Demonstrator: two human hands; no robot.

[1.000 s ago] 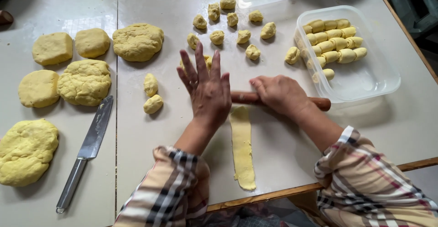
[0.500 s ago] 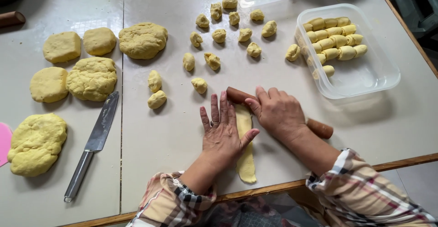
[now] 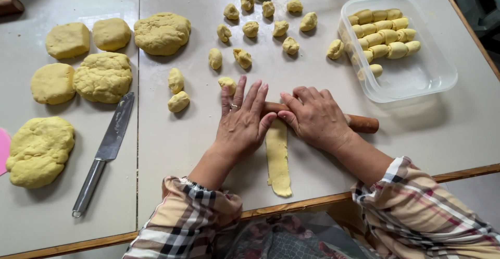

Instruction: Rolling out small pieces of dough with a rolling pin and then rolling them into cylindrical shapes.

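Note:
Both my hands press flat on a brown wooden rolling pin [image 3: 363, 123] that lies across a long thin strip of yellow dough [image 3: 277, 160]. My left hand [image 3: 243, 122] covers the pin's left end, fingers spread, with a ring on one finger. My right hand [image 3: 315, 116] rests palm-down on the pin's middle. The strip runs from under the pin toward the table's near edge. A small dough piece [image 3: 227, 84] sits just beyond my left fingertips.
Several small dough pieces [image 3: 250, 28] lie ahead. A clear plastic tub [image 3: 435, 74] at right holds several shaped dough pieces. Big dough lumps [image 3: 103, 76] and a metal knife [image 3: 105, 150] lie at left. The wooden table edge [image 3: 307, 204] runs along the near side.
The hands and pin rolled toward me half a second ago, then away again; the pin now sits at the strip's far end.

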